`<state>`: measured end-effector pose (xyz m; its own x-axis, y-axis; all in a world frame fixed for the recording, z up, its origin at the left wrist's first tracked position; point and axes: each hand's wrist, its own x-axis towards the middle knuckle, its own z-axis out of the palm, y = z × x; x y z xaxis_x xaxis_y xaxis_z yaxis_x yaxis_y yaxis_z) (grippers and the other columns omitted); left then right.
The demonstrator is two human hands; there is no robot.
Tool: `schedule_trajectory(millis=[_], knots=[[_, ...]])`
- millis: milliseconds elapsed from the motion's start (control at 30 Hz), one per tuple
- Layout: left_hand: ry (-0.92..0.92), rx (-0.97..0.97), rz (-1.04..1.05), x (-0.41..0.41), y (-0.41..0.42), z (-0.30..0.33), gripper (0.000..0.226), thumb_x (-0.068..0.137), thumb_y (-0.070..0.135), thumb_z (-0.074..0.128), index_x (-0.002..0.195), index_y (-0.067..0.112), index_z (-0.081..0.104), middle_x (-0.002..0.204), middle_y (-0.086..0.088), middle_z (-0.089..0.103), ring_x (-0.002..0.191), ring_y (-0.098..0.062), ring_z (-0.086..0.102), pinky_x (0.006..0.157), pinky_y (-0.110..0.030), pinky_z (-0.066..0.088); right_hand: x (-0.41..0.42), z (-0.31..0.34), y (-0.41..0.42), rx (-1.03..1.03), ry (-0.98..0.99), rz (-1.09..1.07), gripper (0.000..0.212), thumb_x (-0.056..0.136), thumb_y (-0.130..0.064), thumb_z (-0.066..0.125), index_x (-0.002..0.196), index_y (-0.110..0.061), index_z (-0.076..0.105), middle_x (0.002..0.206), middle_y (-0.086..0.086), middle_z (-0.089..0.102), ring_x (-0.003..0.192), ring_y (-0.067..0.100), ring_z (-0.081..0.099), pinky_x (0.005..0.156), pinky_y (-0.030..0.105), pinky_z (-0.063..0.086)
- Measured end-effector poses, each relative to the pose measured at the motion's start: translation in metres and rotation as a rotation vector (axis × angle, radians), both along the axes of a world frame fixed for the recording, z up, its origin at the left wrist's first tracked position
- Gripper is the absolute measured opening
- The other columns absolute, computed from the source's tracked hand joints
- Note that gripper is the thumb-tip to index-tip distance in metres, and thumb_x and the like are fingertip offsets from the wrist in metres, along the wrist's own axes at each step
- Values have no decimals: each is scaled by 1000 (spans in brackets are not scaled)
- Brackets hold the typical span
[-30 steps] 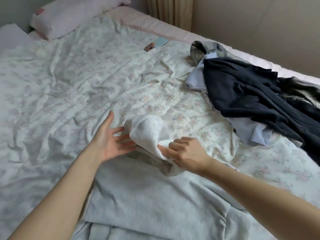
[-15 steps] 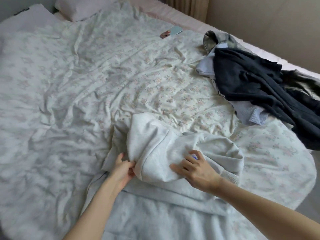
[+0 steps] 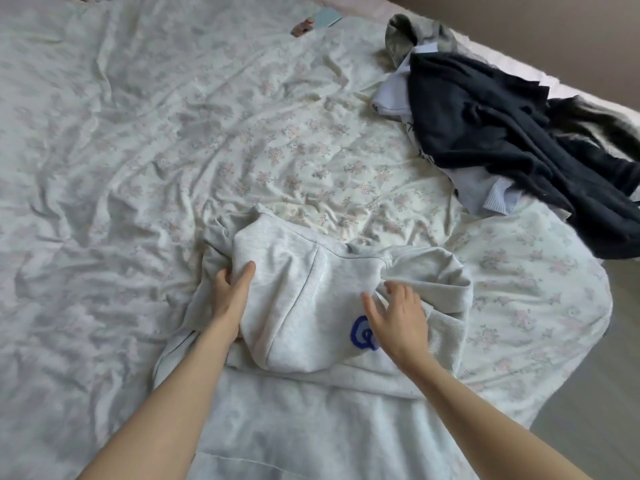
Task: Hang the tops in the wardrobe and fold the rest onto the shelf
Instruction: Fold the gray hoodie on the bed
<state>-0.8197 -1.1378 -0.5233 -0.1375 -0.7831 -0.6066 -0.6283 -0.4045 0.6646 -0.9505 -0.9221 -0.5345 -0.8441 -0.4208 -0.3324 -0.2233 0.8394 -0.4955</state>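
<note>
Your left hand [image 3: 231,289] pinches the left edge of the light grey hoodie [image 3: 298,306], thumb on top and fingers tucked under the folded hood. The hoodie lies bunched on the floral bedsheet [image 3: 138,150] directly between your 2 hands, its body trailing back toward you. It looks soft, thick and limp, light enough to lift but sure to sag, so I judge the shoulder seams just beyond your grip the best place to take hold. Your right hand [image 3: 394,317] hovers open, fingers spread, partly covering a blue logo [image 3: 358,336], with a ribbed cuff [image 3: 446,336] just to its right. Well beyond that hand, further right, sits a pile with a dark navy garment [image 3: 502,133] on top.
</note>
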Motion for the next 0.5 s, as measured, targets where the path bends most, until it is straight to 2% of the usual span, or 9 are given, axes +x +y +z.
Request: schedule_trajectory(millis=[33, 100, 167, 200, 233, 300, 367, 433, 500], knots=[[15, -5, -2, -5, -5, -1, 52, 84, 45, 62, 123, 13, 49, 114, -3, 61, 103, -23, 59, 94, -44, 48, -1, -1, -6, 58, -37, 14, 48, 88, -52, 51, 116, -12, 57, 116, 3, 57, 115, 22, 48, 92, 36, 40], [26, -37, -28, -20, -14, -7, 42, 87, 40, 62, 117, 14, 49, 114, -3, 60, 101, -20, 57, 90, -35, 46, -3, -7, -16, 118, -31, 65, 43, 90, -52, 45, 95, -12, 58, 106, 3, 59, 109, 23, 50, 88, 36, 41], [0, -101, -44, -31, -18, -10, 30, 92, 33, 54, 112, 11, 52, 110, -8, 60, 100, -26, 56, 83, -31, 43, -6, -9, -23, 97, -23, 61, 32, 95, -39, 40, 75, -14, 44, 87, 5, 60, 95, 28, 56, 77, 38, 43], [-33, -149, -47, -33, -18, -10, 28, 95, 31, 49, 110, 7, 53, 107, -12, 59, 103, -31, 55, 81, -32, 42, -8, -9, -25, 82, -20, 29, 31, 97, -34, 36, 72, -15, 36, 78, 5, 59, 86, 31, 59, 68, 38, 42], [-64, -208, -47, -34, -18, -11, 31, 97, 29, 45, 111, 3, 52, 107, -16, 58, 105, -34, 54, 80, -33, 40, -13, -8, -25, 63, -6, -14, 30, 98, -31, 33, 73, -16, 32, 73, 7, 59, 80, 34, 59, 62, 38, 38], [-85, -330, -40, -32, -15, -10, 33, 99, 27, 40, 116, 0, 50, 111, -18, 56, 109, -35, 51, 78, -30, 34, -30, -6, -23, -7, 58, -91, 24, 101, -30, 29, 81, -15, 31, 76, 15, 64, 76, 38, 59, 58, 37, 30], [-53, -393, -15, -29, -7, -8, 35, 101, 26, 36, 124, 0, 45, 127, -19, 51, 117, -32, 47, 80, -24, 30, -52, -2, -21, -89, 122, -117, 21, 102, -30, 28, 87, -16, 31, 80, 19, 65, 74, 40, 59, 58, 36, 29], [-38, -395, -18, -25, 4, -12, 30, 102, 25, 35, 120, 2, 44, 127, -19, 51, 116, -31, 47, 78, -24, 29, -70, -2, -19, -90, 151, -74, 22, 102, -30, 27, 88, -15, 32, 79, 18, 65, 68, 35, 55, 57, 35, 30], [-94, -318, -46, -21, 11, -20, 24, 102, 23, 35, 111, 1, 42, 121, -21, 52, 112, -35, 50, 79, -31, 32, -80, -6, -15, 28, 104, -14, 26, 102, -34, 25, 89, -13, 33, 83, 17, 65, 66, 28, 49, 57, 35, 32]])
